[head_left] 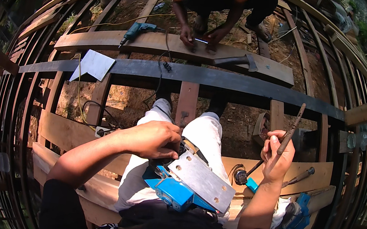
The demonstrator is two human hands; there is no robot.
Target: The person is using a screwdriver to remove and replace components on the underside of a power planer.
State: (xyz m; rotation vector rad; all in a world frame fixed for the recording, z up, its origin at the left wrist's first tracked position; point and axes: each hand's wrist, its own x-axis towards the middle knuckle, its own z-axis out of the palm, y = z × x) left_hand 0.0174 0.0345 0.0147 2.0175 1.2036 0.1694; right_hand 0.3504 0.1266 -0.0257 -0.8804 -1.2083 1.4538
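Observation:
Upside down across my lap lies a blue electric hand planer [177,193], its silver sole plate [204,180] facing up with several screw holes in it. My left hand [158,140] is closed over the planer's far end; the fingertips are partly hidden. To the right, my right hand [277,158] is raised and grips a slim brown rod-like tool [292,127]. From below that fist a thin dark shaft points down toward the planer side; I cannot tell whether both pieces are one tool.
A turquoise power tool [252,185], a chisel-like tool [299,178] and another blue tool [297,219] lie at right. Ahead, a plank [95,41] bears a green drill [135,31] and an axe [237,62]; another person [208,5] crouches there. Open gaps separate the beams. Cords trail at left.

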